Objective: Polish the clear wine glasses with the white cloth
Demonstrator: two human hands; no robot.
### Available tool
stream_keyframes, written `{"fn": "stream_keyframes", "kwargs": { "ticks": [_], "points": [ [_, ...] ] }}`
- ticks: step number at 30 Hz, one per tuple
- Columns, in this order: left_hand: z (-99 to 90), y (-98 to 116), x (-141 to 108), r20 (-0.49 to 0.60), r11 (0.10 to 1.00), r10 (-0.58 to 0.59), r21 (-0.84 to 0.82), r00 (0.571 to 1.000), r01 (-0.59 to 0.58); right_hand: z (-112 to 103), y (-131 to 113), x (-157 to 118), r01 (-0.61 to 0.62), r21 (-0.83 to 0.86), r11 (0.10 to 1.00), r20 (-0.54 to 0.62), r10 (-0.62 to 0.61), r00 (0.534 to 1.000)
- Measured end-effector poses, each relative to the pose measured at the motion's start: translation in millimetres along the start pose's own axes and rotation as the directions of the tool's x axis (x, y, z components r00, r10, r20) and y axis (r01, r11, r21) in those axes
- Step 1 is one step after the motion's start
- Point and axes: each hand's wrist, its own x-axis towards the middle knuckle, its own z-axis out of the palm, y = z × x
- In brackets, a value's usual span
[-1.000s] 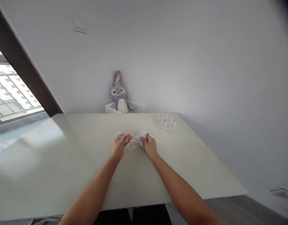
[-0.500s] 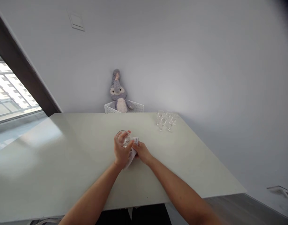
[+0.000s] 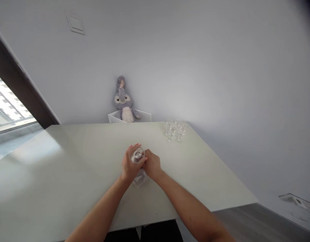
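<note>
One bench (image 3: 81, 161), two hands (image 3: 129, 166), one held glass (image 3: 137, 155), one cloth (image 3: 140, 177); from the hands, at least four standing glasses (image 3: 172, 131) toward two o'clock, one plush toy (image 3: 127, 115) and one basket (image 3: 145, 117) near twelve.

A clear stemmed glass (image 3: 137, 155) tilts its open rim up toward the head camera, its round bowl encircled by the left fingers (image 3: 142, 162), its stem hidden. Just below, a pale, folded cloth (image 3: 140, 178) hangs beside the right fingers (image 3: 148, 155), one corner pointing nearward.

Glass (image 3: 138, 161) in L hand (image 3: 129, 168)
</note>
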Motion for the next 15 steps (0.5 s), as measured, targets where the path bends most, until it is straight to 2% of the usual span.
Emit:
{"fn": "stream_keyframes", "kwargs": {
  "ticks": [3, 5, 6, 9, 11, 13, 15],
  "points": [
    [2.5, 3.0, -3.4, 0.070, 0.993, 0.103, 0.054, 0.992, -0.106, 5.1, 2.6, 2.5, -0.014, 0.038, 0.999, 0.235, 0.005, 0.972],
    [2.3, 2.8, -4.3, 0.050, 0.989, 0.134, 0.055, 0.990, -0.136, 8.9, 6.7, 4.2, 0.001, 0.064, 0.998, 0.360, -0.024, 0.933],
    [2.1, 2.3, -4.5, 0.028, 0.990, 0.133, 0.044, 0.991, -0.134, 10.4, 9.0, 4.9, 0.003, 0.067, 0.998, 0.377, -0.029, 0.926],
    [1.4, 1.0, -4.2, -0.038, 0.992, 0.124, 0.034, 0.992, -0.123, 13.0, 14.4, 6.2, -0.075, 0.127, 0.989, 0.294, 0.035, 0.955],
    [1.3, 0.9, -3.3, -0.048, 0.988, 0.139, 0.067, 0.989, -0.136, 12.9, 14.9, 6.7, -0.104, 0.271, 0.957, 0.179, 0.056, 0.982],
    [1.4, 1.3, -2.2, -0.033, 0.982, 0.158, 0.107, 0.987, -0.154, 12.2, 12.7, 6.4, -0.032, 0.412, 0.910, 0.055, 0.011, 0.998],
    [1.6, 1.4, -1.7, 0.000, 0.978, 0.169, 0.127, 0.986, -0.168, 11.9, 9.1, 5.0, 0.072, 0.469, 0.880, -0.053, -0.053, 0.997]
  ]
}}
